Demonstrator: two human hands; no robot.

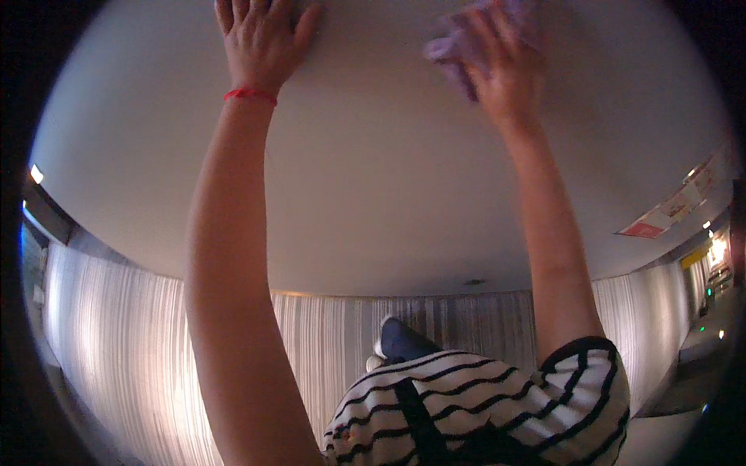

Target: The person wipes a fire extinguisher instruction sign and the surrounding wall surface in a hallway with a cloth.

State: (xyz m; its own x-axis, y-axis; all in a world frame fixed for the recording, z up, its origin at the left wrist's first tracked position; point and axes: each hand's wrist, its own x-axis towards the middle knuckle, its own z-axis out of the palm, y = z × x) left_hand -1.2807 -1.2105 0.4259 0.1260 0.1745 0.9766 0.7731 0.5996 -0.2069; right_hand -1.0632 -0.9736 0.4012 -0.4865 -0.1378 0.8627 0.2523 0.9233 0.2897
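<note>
Flat against a large pale, smooth wall (384,175), my left hand (265,41) has its fingers spread and holds nothing; the fingertips run off the top edge of the picture. A red cord bracelet (250,94) circles that wrist. To the right, my right hand (504,70) presses a bunched purple cloth (451,55) on the same surface. The cloth sticks out on both sides of the fingers, and its upper part is cut off by the picture's edge.
A striped floor (326,332) meets the pale surface below, where my shoe (383,335) shows. A red and white printed panel (670,207) is on the surface at the right. Bright lights (718,249) shine at the far right. A small dark mark (475,282) lies low on the surface.
</note>
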